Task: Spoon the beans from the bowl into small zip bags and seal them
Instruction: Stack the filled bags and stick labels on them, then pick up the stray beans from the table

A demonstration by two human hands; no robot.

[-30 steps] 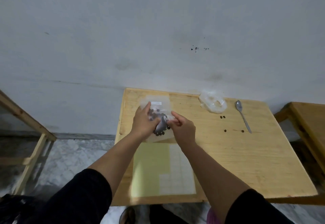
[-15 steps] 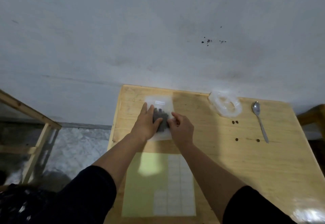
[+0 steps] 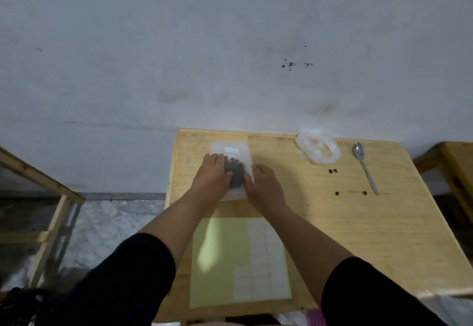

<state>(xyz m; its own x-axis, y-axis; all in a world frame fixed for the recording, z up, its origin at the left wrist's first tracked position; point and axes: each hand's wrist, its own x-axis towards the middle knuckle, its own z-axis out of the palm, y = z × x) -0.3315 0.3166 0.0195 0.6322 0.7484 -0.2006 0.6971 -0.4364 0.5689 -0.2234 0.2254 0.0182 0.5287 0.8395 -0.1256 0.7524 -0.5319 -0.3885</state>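
Straight fingers [image 3: 217, 158] of the left hand [image 3: 212, 180] lie flat on a small zip bag [image 3: 231, 169] of dark beans [image 3: 234, 172], pressing it against the wooden bench [image 3: 320, 223], while the right hand [image 3: 265, 185] rests on the bag's right edge, its fingers bent slightly at the plastic; whether they pinch the bag or only press on it cannot be told. The bag lies flat at the far left of the bench, a small white label [image 3: 231, 150] showing near its far end and the beans bunched in the middle between the two hands. Bare forearms run back to black sleeves [image 3: 122, 282] at the near edge of the view. On the near side of the bag, between the arms, a pale green sheet [image 3: 220, 261] carries a grid of white stickers [image 3: 263, 261] along its right half. At the far right of the bench sits a crumpled clear plastic item [image 3: 318, 150], with a metal spoon [image 3: 364, 165] lying just to its right, bowl end pointing away. A few loose beans [image 3: 332, 171] are scattered on the wood between the plastic and the spoon's handle. A grey wall [image 3: 230, 44] stands behind the bench, and wooden furniture frames [image 3: 38, 185] show at both sides.
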